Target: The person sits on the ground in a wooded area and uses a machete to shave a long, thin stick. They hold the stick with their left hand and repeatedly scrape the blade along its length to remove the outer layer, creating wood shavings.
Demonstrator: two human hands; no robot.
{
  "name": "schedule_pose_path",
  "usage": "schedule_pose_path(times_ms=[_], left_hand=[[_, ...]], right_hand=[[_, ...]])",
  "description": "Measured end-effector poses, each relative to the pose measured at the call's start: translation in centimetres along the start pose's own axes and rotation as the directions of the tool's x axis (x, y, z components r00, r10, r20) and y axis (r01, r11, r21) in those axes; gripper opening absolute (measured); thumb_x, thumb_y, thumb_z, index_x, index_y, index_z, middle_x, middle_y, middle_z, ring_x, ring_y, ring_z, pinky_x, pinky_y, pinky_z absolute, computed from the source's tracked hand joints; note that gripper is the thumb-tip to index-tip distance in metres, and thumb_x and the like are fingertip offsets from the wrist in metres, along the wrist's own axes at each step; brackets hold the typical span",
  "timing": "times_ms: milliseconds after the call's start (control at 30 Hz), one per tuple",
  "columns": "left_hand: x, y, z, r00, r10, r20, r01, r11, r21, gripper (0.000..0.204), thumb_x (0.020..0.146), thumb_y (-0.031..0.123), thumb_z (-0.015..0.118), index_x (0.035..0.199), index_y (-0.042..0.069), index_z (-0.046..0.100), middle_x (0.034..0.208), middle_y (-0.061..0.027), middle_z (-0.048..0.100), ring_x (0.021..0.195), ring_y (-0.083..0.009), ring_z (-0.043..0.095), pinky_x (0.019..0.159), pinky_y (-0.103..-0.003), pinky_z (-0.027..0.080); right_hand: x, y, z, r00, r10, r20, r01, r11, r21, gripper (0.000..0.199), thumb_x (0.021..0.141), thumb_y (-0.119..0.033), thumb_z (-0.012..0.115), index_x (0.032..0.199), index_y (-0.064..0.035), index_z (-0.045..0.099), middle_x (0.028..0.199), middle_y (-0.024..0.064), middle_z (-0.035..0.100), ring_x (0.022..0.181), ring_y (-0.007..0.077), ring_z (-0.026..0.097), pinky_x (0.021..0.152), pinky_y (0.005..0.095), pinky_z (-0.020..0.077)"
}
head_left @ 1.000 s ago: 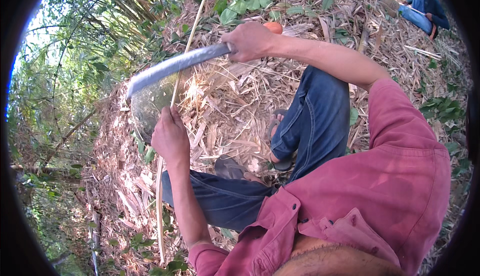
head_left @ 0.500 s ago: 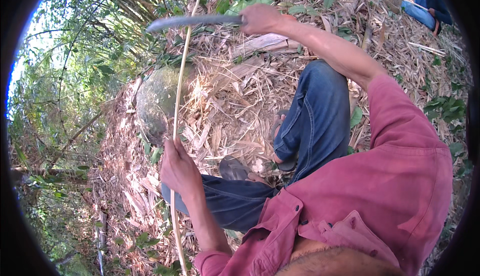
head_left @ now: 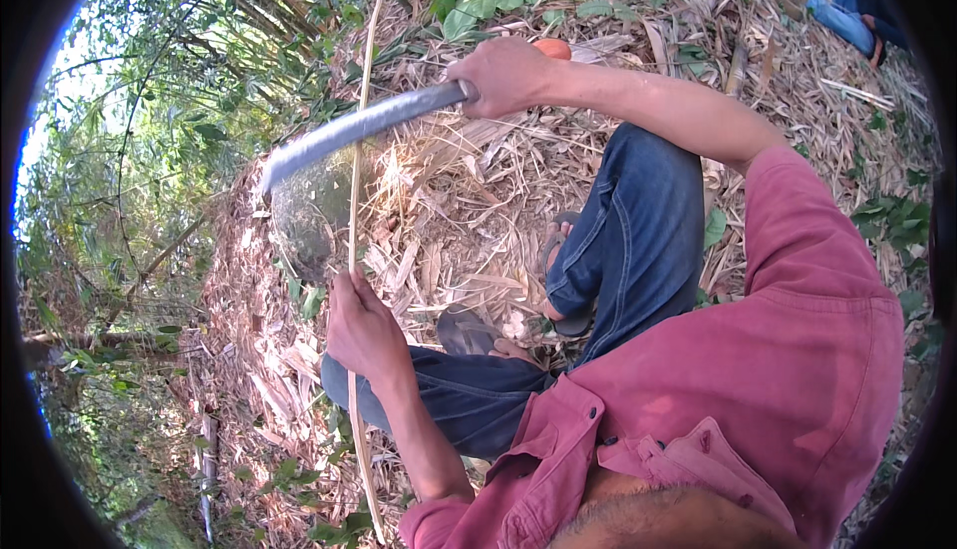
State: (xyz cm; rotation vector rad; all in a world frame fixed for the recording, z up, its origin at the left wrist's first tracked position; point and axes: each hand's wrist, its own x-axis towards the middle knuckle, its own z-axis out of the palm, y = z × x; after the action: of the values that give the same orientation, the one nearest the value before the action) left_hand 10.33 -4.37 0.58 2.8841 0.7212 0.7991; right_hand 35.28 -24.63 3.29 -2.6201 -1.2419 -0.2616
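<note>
My left hand (head_left: pixel 367 335) is closed around a long, thin, pale strip (head_left: pixel 354 215), which looks like split bamboo. The strip stands nearly upright in the picture, from the top edge past my left forearm to the bottom. Higher up, my right hand (head_left: pixel 506 76) grips a machete with a broad, curved grey blade (head_left: pixel 359 126). An orange end of its handle (head_left: pixel 552 48) shows behind my right wrist. The blade crosses the strip well above my left hand; whether it touches or cuts into it I cannot tell.
A rounded, mossy grey rock (head_left: pixel 307 210) sits just left of the strip. Dry husks and shavings (head_left: pixel 449 210) cover the ground around my sandalled feet. Bamboo stems and foliage (head_left: pixel 130 150) crowd the left side. Another person's jeans-clad leg (head_left: pixel 840 26) shows at the far upper right.
The machete and my right hand have come down the strip, toward my left hand, and the blade now slants down to the left. My left hand has barely shifted, still on the strip.
</note>
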Motion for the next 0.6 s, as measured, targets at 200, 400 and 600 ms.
schedule_pose_path(times_ms=[200,400,600], left_hand=[[-0.3,0.0,-0.3,0.999,-0.005,0.046,0.004,1.0,0.01,0.026,0.094,0.029,0.045,0.09,0.008,0.06,0.07,-0.0128,0.061,0.059,-0.0323,0.057,0.05,-0.042,0.04],[1.4,1.8,0.6,1.0,-0.017,0.007,0.017,1.0,0.014,0.031,0.094,0.031,0.045,0.098,0.006,0.064,0.079,-0.0135,0.064,0.065,-0.0324,0.061,0.054,-0.042,0.044],[1.0,1.5,0.2,0.998,-0.041,0.041,0.041,0.999,-0.004,0.031,0.093,0.032,0.046,0.1,0.008,0.064,0.076,-0.0134,0.064,0.062,-0.0317,0.06,0.054,-0.042,0.043]], right_hand=[[0.2,1.4,-0.7,0.986,0.145,0.077,-0.145,0.989,0.003,0.019,0.076,-0.027,0.058,0.077,-0.0086,0.06,0.065,0.0094,0.061,0.06,0.0219,0.062,0.058,0.0388,0.0513],[-0.6,-1.0,0.4,0.994,-0.106,-0.012,0.106,0.994,-0.006,0.02,0.068,-0.029,0.065,0.075,-0.0106,0.059,0.059,0.009,0.059,0.053,0.0284,0.06,0.055,0.0423,0.0482],[0.1,-0.4,0.5,0.994,-0.105,-0.03,0.105,0.994,-0.023,0.02,0.069,-0.029,0.064,0.077,-0.0112,0.06,0.061,0.0095,0.06,0.057,0.03,0.061,0.055,0.0432,0.0473]])
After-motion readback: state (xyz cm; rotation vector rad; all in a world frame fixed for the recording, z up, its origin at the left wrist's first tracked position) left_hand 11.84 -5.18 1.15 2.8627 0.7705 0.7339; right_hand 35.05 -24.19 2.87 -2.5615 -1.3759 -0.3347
